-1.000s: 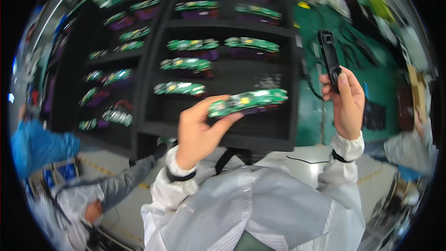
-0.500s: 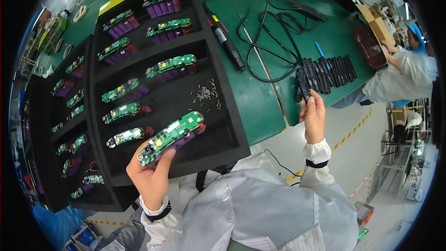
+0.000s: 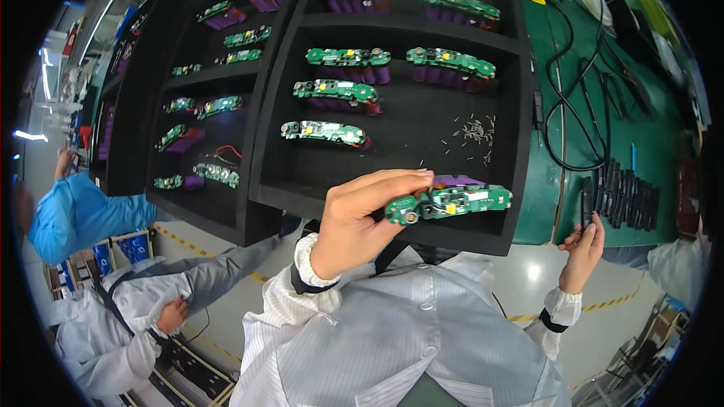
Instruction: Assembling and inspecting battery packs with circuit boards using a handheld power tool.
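Note:
My left hand (image 3: 348, 220) is closed around a battery pack (image 3: 469, 202) with a curved green circuit board along its side and purple cells behind. The pack lies nearly level over the near wall of a black foam tray (image 3: 471, 239). Far to the right, my right hand (image 3: 581, 255) pinches the near end of a slim black plastic piece (image 3: 587, 202). That piece stands at the left end of a row of similar black pieces (image 3: 632, 197) on the green table. More battery packs (image 3: 335, 91) sit in the tray's compartments, beside a scatter of small pins or screws (image 3: 475, 132).
Another black tray (image 3: 253, 215) with battery packs adjoins on the left. A black cable (image 3: 554, 139) loops over the green table (image 3: 537, 215) at right. Two people, one in a blue sleeve (image 3: 64, 211) and one in a grey coat (image 3: 143, 301), are at left.
The view has swung left, so the trays appear farther right and people show at left. The battery pack in my left hand has turned from slanted to nearly level. My right hand stays at the black piece.

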### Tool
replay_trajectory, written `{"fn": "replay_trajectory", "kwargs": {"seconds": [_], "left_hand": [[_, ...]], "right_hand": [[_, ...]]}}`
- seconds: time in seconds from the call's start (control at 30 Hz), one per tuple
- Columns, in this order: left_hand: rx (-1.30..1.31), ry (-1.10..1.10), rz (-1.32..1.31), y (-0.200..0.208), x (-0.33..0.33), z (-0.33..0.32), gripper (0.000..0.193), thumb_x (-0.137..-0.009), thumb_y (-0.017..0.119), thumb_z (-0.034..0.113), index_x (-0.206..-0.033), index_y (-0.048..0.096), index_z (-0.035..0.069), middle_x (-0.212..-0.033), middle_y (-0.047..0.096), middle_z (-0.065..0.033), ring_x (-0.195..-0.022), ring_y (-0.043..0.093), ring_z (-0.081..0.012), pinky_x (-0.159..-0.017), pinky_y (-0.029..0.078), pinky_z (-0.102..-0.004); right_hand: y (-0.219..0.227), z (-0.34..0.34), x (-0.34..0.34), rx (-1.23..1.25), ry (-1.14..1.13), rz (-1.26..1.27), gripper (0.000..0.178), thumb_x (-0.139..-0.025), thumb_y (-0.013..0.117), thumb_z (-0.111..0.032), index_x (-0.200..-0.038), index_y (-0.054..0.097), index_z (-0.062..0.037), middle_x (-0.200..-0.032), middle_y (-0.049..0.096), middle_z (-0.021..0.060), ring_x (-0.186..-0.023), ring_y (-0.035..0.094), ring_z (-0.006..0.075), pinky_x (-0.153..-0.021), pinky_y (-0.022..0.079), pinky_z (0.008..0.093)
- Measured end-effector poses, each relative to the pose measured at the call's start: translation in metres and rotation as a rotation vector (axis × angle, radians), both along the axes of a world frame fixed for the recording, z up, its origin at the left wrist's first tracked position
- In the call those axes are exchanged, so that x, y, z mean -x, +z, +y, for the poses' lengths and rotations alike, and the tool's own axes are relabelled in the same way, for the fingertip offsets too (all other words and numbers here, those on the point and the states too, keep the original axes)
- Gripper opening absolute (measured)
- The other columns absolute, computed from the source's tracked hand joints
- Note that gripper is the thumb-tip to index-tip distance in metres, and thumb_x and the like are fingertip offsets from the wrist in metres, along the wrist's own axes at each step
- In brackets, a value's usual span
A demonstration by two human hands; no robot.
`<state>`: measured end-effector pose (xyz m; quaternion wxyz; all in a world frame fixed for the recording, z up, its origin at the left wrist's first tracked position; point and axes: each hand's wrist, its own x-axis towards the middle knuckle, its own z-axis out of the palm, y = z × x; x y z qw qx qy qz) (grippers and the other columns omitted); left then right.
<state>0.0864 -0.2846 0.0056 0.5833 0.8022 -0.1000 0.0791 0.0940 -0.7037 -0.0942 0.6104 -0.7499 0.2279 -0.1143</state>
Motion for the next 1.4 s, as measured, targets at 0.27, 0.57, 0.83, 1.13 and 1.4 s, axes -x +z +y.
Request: {"fn": "replay_trajectory", "kwargs": {"seconds": [0.27,0.57,0.83,1.13,1.4], "left_hand": [[0.008,0.022,-0.010,-0.002,0.001,0.002,0.047,-0.070,0.073,-0.014,-0.115,0.073,0.000,-0.116,0.073,-0.0170,-0.108,0.072,-0.0279,-0.092,0.057,-0.0331],[-0.026,0.062,0.047,0.003,0.001,0.001,0.042,-0.072,0.073,-0.012,-0.113,0.073,-0.002,-0.111,0.074,-0.0180,-0.103,0.072,-0.0253,-0.091,0.055,-0.0318],[0.027,0.083,0.082,0.003,0.003,-0.004,0.041,-0.071,0.074,-0.017,-0.110,0.072,-0.005,-0.112,0.073,-0.0182,-0.102,0.071,-0.0223,-0.090,0.055,-0.0311],[0.012,0.089,0.068,0.006,0.004,-0.004,0.040,-0.073,0.074,-0.015,-0.111,0.072,-0.004,-0.111,0.074,-0.0176,-0.102,0.071,-0.0224,-0.090,0.055,-0.0317],[0.344,-0.180,-0.161,-0.011,0.004,0.015,0.028,-0.077,0.079,-0.005,-0.105,0.073,-0.002,-0.107,0.074,-0.0221,-0.101,0.073,-0.0349,-0.089,0.061,-0.0445]], "right_hand": [[-0.017,-0.009,-0.010,0.903,0.171,-0.081,0.037,-0.098,0.067,-0.023,-0.124,0.058,0.0018,-0.098,0.063,0.0120,-0.087,0.064,0.0235,-0.076,0.054,0.0382],[0.011,0.018,-0.021,0.446,-0.047,0.158,0.031,-0.095,0.068,-0.018,-0.120,0.062,0.0003,-0.085,0.064,0.0103,-0.087,0.065,0.0240,-0.080,0.051,0.0390],[0.024,0.019,-0.005,0.841,0.081,0.139,0.039,-0.089,0.076,-0.017,-0.122,0.062,-0.0002,-0.102,0.059,0.0155,-0.069,0.059,0.0203,-0.064,0.051,0.0297],[0.056,0.041,-0.020,0.985,0.165,-0.160,0.040,-0.085,0.079,-0.010,-0.121,0.062,-0.0025,-0.096,0.057,0.0101,-0.065,0.052,0.0169,-0.056,0.044,0.0282],[0.155,0.190,-0.091,0.615,1.113,-0.477,0.019,-0.083,0.068,0.007,-0.101,0.070,0.0021,-0.088,0.066,0.0139,-0.075,0.066,0.0294,-0.065,0.052,0.0342]]}}
